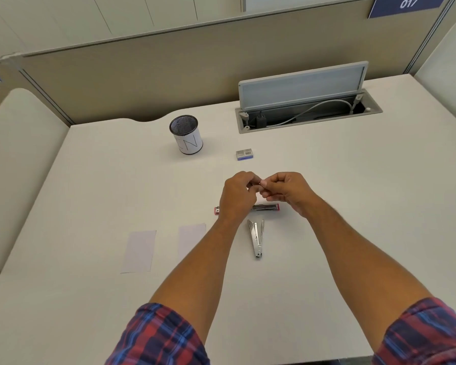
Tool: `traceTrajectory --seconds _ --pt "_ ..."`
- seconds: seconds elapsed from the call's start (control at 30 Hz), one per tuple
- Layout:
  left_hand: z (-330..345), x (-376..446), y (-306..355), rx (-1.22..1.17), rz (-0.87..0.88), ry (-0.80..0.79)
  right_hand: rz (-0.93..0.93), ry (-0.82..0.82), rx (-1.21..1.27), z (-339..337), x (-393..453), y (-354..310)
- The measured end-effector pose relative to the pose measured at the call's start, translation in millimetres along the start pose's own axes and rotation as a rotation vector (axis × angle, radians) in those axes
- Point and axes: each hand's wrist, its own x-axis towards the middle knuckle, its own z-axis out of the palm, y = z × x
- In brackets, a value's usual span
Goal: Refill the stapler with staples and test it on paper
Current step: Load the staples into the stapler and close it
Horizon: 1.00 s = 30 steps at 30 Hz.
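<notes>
Head view, the only one I have: my left hand [237, 192] and right hand [287, 191] meet above the desk [327, 233], fingertips pinched together on something tiny. I take it for a strip of staples, but it is too small to be sure, so I call both grips clenched on a small item I cannot name.

The stapler [265, 207] lies on the desk right under my hands, red-ended, swung open flat, its middle hidden by my left wrist. Just nearer me lies a splayed metal tool [256, 239], maybe a staple remover. The staple box [244, 154] sits beyond my hands, the two paper slips [140, 251] to my left.

Risks, as I judge them: a strip held this finely can snap or slip and scatter over the pale desk, where loose staples would be hard to spot. Lowering my hands blind could knock the stapler or catch the metal tool's points.

Room: plenty of open desk to the right and towards me. The pen cup [186, 138] and the open cable hatch [308, 111] stand well apart at the back; anything flicked forward could fall into that hatch.
</notes>
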Motion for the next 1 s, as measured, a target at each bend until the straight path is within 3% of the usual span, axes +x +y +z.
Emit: traceTrajectory --seconds 0.23,0.43,0.53,0.77,1.0 --pt "-12 -24 -6 0.068 -0.003 -0.056 0.038 -0.033 -0.069 9 -13 2" --pt "-22 -35 -19 0.151 0.033 -0.027 -0.006 0.059 -0.129 20 -19 3" --pt "-25 -38 -33 0.297 0.107 -0.034 -0.009 0.104 -0.184 23 -22 4" --pt "-24 -46 -54 0.578 0.248 -0.214 -0.033 0.171 -0.407 23 -23 20" --pt "-24 -42 -60 0.678 0.334 -0.192 -0.05 0.198 -0.523 26 -23 26"
